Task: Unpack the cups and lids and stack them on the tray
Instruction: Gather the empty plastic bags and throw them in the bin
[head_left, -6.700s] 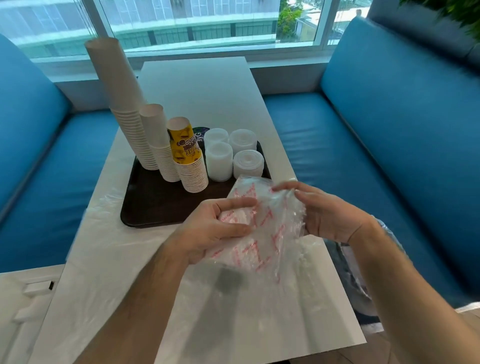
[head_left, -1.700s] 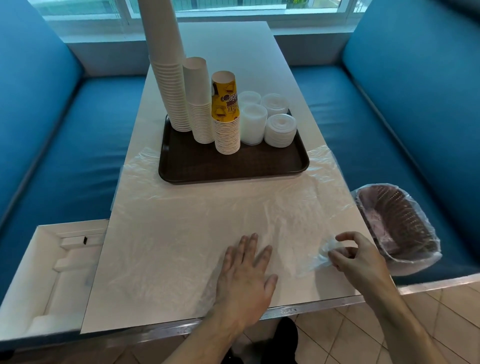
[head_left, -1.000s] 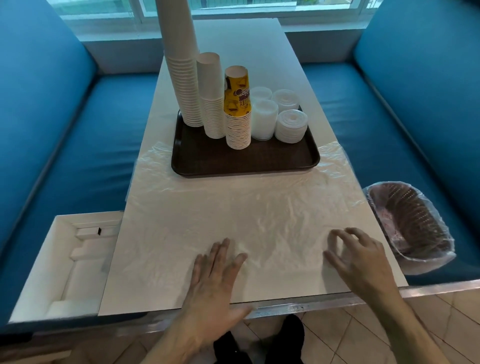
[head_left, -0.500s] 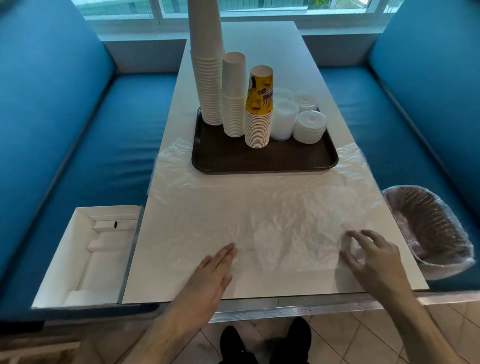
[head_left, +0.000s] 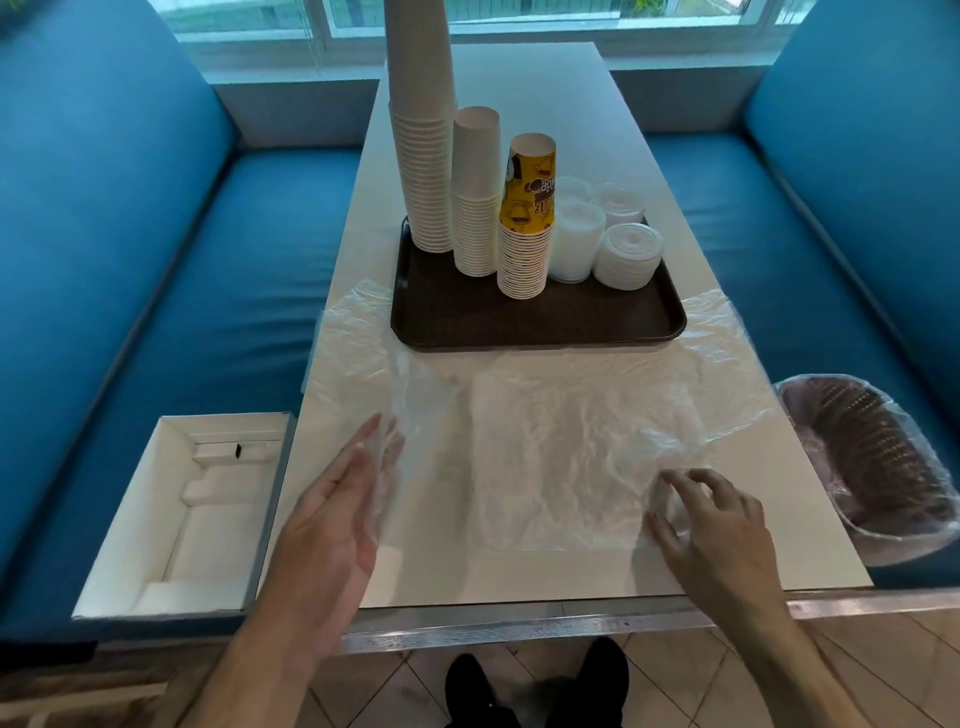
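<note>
A dark brown tray (head_left: 535, 325) sits mid-table. On it stand a tall white cup stack (head_left: 423, 156), a shorter white cup stack (head_left: 475, 202) and a stack topped by a yellow printed cup (head_left: 527, 228). White lid stacks (head_left: 628, 254) stand to their right. A clear plastic sheet (head_left: 571, 447) lies crumpled on the near half of the table. My left hand (head_left: 337, 519) has straight fingers under the sheet's lifted left edge. My right hand (head_left: 711, 525) has curled fingers that pinch the bunched right edge of the sheet.
An open white box (head_left: 176, 525) lies on the left blue bench beside the table. A lined waste bin (head_left: 872, 467) stands on the right, next to the table's corner. The white table (head_left: 524, 78) runs on toward the window beyond the tray.
The sheet's left side has lifted and folded inward over my left fingers, which no longer lie flat on it. My right fingers have gathered its right edge.
</note>
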